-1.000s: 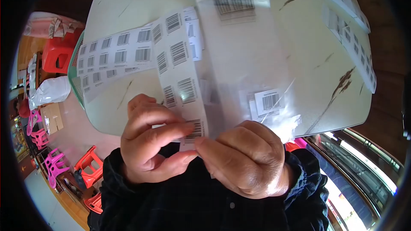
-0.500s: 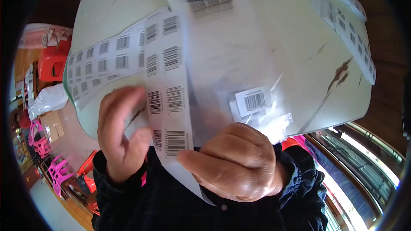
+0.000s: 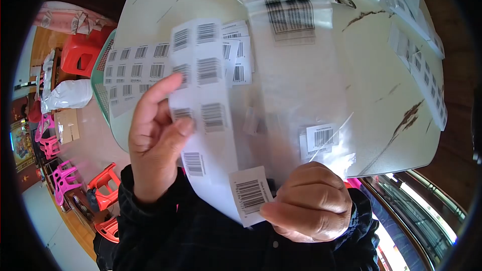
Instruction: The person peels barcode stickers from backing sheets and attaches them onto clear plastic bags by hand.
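My left hand point(image 3: 163, 138) pinches the left edge of a long white strip of barcode stickers point(image 3: 213, 143), thumb and finger on its face. A single barcode sticker point(image 3: 248, 193) is held between the thumb and fingers of my right hand point(image 3: 311, 203), apart from the strip's lower end. Just beyond my right hand lie clear plastic bags point(image 3: 301, 80) with dark printing at their far end. On the bags near my right hand is a small barcode label point(image 3: 322, 138). More barcode sheets point(image 3: 135, 70) lie at the left, and several loose labels point(image 3: 241, 60) lie behind the strip.
The marble-patterned table point(image 3: 386, 85) has more bagged barcode sheets point(image 3: 422, 80) at its right edge. A green basket point(image 3: 100, 90) is at the left edge. Red stools point(image 3: 83, 52), pink stools point(image 3: 63, 185) and a white bag point(image 3: 70, 94) are on the left.
The single sticker has come off the strip and is in my right hand. My left hand let go of the strip's lower part and now grips it higher up.
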Demonstrator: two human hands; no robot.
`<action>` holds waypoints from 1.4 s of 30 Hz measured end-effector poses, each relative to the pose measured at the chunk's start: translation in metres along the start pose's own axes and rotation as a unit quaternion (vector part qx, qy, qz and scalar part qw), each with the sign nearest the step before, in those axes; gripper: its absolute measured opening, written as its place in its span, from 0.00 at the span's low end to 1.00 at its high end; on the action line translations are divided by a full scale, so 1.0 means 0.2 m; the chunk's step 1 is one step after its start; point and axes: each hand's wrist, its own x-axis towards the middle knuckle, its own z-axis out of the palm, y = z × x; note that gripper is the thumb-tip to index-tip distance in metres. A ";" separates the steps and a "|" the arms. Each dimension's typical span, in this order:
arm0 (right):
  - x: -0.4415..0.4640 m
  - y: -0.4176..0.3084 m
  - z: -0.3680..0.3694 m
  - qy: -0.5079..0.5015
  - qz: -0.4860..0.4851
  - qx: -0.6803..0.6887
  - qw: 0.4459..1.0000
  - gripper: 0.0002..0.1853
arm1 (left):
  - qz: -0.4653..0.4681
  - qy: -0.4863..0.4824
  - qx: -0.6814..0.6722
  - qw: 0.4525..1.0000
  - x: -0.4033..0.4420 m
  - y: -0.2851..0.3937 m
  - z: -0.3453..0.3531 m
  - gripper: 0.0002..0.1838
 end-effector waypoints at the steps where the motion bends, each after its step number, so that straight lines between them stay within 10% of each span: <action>1: 0.00 0.00 -0.01 -0.010 0.002 0.006 1.000 0.12 | 0.019 0.011 0.054 0.998 0.00 0.00 -0.01 0.31; 5: -0.01 0.00 -0.05 -0.036 0.011 0.017 0.999 0.13 | 0.076 0.036 0.209 0.974 0.01 -0.01 -0.06 0.30; 9: -0.04 0.02 -0.07 -0.041 -0.001 0.012 0.999 0.12 | 0.243 0.088 0.527 0.809 0.00 0.01 -0.06 0.21; 14: -0.06 0.01 -0.14 -0.083 -0.020 0.024 0.996 0.09 | 0.077 -0.211 0.277 0.934 -0.04 0.18 0.07 0.12; 19: -0.10 0.02 -0.17 -0.072 -0.056 0.040 0.995 0.07 | -0.046 -0.385 0.208 0.898 0.02 0.21 0.16 0.09; 30: -0.10 0.07 -0.26 -0.034 0.035 -0.067 0.997 0.11 | -0.017 -0.351 0.209 0.913 -0.03 0.23 0.17 0.04; 35: -0.10 0.08 -0.30 -0.078 0.081 -0.275 0.955 0.15 | 0.027 -0.147 0.113 0.982 -0.04 0.15 0.13 0.02; 42: -0.24 0.14 -0.25 -0.084 0.025 -0.310 0.947 0.12 | -0.141 -0.165 0.055 0.975 -0.09 0.13 0.23 0.09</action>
